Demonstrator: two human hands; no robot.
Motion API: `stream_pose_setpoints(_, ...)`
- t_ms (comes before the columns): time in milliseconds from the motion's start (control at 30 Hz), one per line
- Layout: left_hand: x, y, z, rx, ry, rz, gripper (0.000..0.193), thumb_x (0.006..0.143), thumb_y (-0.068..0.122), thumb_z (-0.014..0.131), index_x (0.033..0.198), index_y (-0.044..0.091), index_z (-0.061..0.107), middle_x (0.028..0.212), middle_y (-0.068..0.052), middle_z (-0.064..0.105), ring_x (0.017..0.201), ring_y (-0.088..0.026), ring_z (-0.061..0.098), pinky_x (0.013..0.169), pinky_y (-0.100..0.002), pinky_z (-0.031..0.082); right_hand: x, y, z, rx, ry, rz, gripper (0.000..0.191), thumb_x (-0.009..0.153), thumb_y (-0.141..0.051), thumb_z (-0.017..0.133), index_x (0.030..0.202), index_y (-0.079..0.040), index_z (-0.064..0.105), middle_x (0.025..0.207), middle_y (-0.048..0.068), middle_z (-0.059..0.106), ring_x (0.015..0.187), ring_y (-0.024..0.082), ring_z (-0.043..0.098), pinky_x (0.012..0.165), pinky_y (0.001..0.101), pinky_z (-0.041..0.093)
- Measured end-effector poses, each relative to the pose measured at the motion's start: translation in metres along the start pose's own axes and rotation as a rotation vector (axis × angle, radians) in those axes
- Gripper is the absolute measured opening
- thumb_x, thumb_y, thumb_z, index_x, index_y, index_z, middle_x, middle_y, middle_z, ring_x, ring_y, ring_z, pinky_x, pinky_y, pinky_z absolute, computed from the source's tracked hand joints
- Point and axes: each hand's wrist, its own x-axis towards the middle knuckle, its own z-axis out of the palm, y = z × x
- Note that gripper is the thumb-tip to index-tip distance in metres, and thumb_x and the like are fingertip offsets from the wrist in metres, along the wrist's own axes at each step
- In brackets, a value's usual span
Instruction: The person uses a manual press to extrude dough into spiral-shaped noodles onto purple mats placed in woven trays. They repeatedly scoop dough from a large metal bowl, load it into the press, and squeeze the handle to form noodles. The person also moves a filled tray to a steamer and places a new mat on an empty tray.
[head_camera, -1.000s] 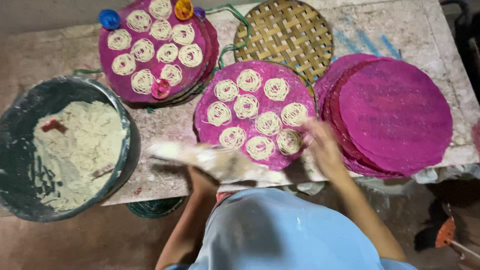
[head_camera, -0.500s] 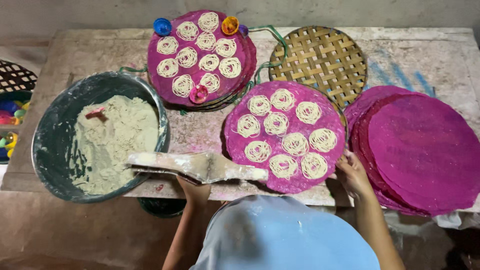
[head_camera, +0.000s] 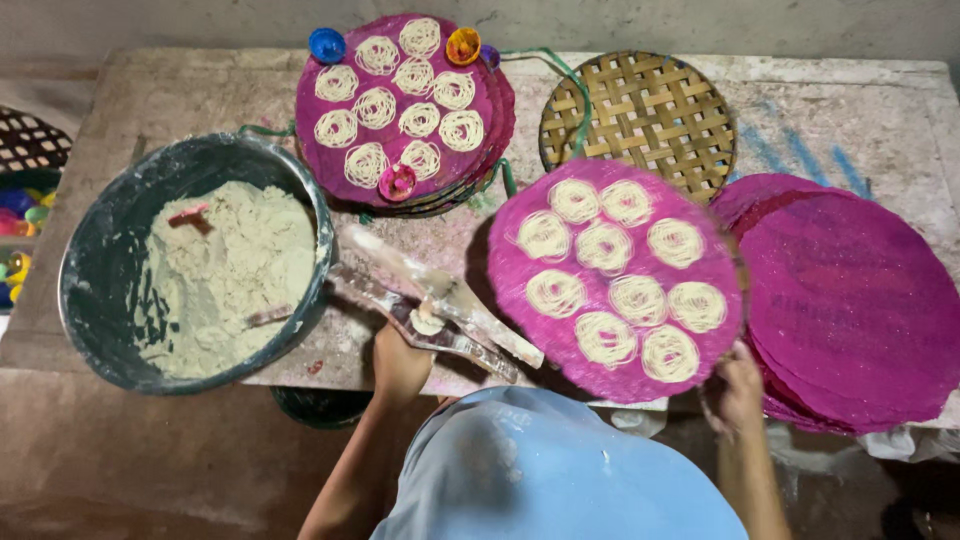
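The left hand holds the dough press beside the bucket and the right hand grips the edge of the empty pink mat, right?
Not quite. In the head view the pink mat under the right hand carries coils of noodles. The left hand, dough press and bucket are as described.

Magenta tray (head_camera: 520, 290) before me, dotted with cream noodle coils (head_camera: 606, 246); at eleven o'clock, a dark grey basin (head_camera: 110, 230) of pale dough (head_camera: 235, 265); at one o'clock, a tan lattice-woven mat (head_camera: 650, 110).
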Motion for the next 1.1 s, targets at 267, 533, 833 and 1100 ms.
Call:
stream_pose_setpoints(267,-0.003,-0.052,0.016,0.444,-0.205,-0.242,0.050,0.070,0.033,0.083,0.112,0.008,0.070,0.110,-0.021,0.072,0.105,-0.043,0.066,0.087,-0.052,0.053,0.012,-0.055,-0.012,0.110,-0.046,-0.164,0.030,0.098,0.001,0.045,0.127,0.001,0.053,0.109,0.007,0.066,0.099,0.019,0.066,0.086,0.0366,0.056)
stream_pose_setpoints(533,0.000,-0.067,0.010,0.601,-0.300,-0.248,0.047,0.077,0.036,0.080,0.111,0.004,0.070,0.108,-0.022,0.073,0.106,-0.041,0.068,0.090,-0.051,0.054,0.048,-0.027,0.072,0.156,-0.024,-0.159,0.033,0.104,-0.009,0.057,0.136,-0.004,0.052,0.106,0.002,0.064,0.094,0.014,0.066,0.083,0.0368,0.059)
stream_pose_setpoints(833,0.118,-0.013,-0.082,-1.005,-0.362,-0.058,0.054,0.106,0.021,0.049,0.157,0.004,0.038,0.159,-0.014,0.044,0.139,-0.030,0.053,0.114,-0.044,0.045,0.117,0.022,0.189,0.343,-0.530,-0.078,0.027,0.105,0.000,0.065,0.129,0.001,0.055,0.103,0.002,0.062,0.089,0.011,0.061,0.089,0.0316,0.055)
stream_pose_setpoints(1100,0.341,0.045,-0.154,-0.650,-0.340,-0.258,0.070,0.103,0.054,0.027,0.159,0.012,0.030,0.163,-0.011,0.039,0.145,-0.028,0.044,0.118,-0.051,0.031,0.211,-0.007,0.403,-0.141,-0.411,0.051,0.036,0.099,-0.009,0.060,0.135,-0.008,0.056,0.117,0.005,0.070,0.104,0.019,0.068,0.089,0.0402,0.059)
